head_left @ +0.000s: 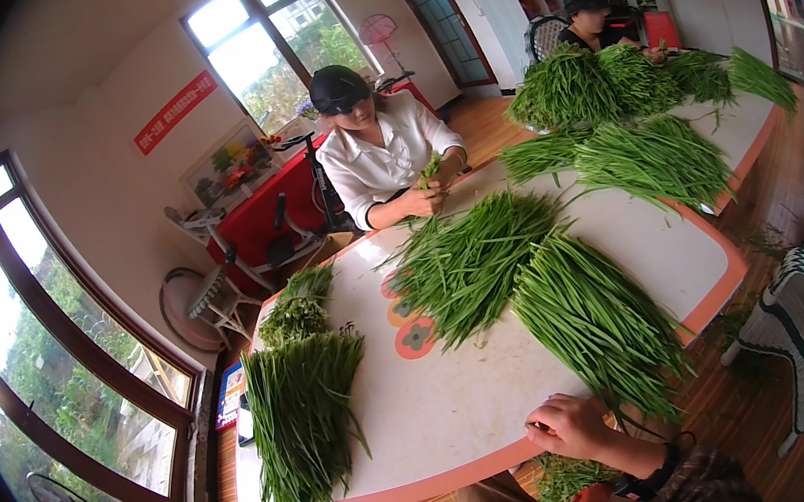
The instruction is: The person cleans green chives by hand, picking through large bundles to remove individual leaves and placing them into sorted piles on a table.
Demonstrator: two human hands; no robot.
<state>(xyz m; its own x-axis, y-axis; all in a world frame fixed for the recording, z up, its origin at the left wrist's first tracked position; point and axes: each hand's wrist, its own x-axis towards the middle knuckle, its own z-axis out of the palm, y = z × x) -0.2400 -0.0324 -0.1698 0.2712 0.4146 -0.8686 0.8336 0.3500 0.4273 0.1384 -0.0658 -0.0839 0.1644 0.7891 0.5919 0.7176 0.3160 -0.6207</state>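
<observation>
In the head view, the person's right hand (566,427) rests at the near edge of the white, pink-rimmed table (444,426), its fingers curled loosely in toward the thumb; I cannot tell whether anything small is pinched between them, and it is not around any stalks. The left hand is out of view, so the right is the nearer one. The relation that matters is between this hand and the neat bundle of green chives (599,322), to judge by the long, slender leaves. The bundle lies on the table's near right part, beyond the hand and a little to its right, with its long axis slanting from upper left down to lower right. Its lower end, where the leaf tips fan out and appear to reach past the table's edge, comes just beside the knuckles and wrist; whether leaf and skin touch is not clear. The other end points away, toward a looser heap of chives (479,262) in the middle of the table, close against the bundle's far left side. Well apart on the left lies a second tidy bundle (305,423), running more nearly straight away from the person. Across the table, a co-worker in a white shirt (389,142) holds a small bunch of greens (430,169) in both hands. Loose clippings (571,479) lie below the table's near edge, under the right hand.
</observation>
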